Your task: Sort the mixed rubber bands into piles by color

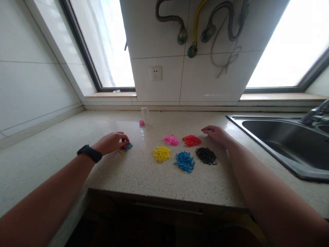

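Small rubber bands are heaped by colour on the counter: a pink pile (171, 140), a red pile (191, 140), a yellow pile (161, 154), a blue pile (185, 161) and a black pile (206, 156). To their left, my left hand (111, 142) rests over a small mixed-colour pile (125, 148) of bands, thumb and fingers pinched at it and partly hiding it. My right hand (217, 134) is just right of the red pile, its fingers slightly apart and pointing left. Nothing shows between them.
Behind the piles stand a clear bottle (145, 114) and a pink cap (142, 122). A steel sink (272, 144) with a faucet (316, 112) is set into the counter at right. The counter's front edge (164, 199) runs below the piles; a tiled wall is behind.
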Demonstrator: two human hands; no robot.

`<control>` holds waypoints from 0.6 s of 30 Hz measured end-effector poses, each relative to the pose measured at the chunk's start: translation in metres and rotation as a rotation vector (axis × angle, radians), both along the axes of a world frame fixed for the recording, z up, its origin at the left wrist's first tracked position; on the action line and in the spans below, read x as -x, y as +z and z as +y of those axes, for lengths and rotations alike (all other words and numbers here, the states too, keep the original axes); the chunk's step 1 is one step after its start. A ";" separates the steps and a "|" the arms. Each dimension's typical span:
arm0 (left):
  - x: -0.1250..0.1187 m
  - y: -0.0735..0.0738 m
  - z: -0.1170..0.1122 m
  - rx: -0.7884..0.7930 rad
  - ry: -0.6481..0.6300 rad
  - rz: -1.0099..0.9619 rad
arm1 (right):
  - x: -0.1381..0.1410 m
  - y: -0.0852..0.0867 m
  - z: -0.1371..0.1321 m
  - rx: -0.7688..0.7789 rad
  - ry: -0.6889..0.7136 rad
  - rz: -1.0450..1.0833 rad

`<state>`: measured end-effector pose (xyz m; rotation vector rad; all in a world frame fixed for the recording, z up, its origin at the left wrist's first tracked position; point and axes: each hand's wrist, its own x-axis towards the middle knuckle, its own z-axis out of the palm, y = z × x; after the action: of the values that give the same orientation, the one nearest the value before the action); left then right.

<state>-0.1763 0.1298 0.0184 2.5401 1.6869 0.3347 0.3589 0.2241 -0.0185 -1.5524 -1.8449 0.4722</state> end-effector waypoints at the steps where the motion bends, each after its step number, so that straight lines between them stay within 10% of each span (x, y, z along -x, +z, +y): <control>1: 0.000 0.000 0.000 0.000 0.001 0.000 | 0.000 0.000 0.000 0.007 -0.005 -0.002; 18: -0.009 0.003 -0.005 -0.057 0.002 -0.036 | 0.000 -0.001 0.001 0.007 0.013 -0.031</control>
<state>-0.1678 0.1250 0.0214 2.5565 1.6918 0.4319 0.3589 0.2248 -0.0191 -1.5618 -1.8795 0.4632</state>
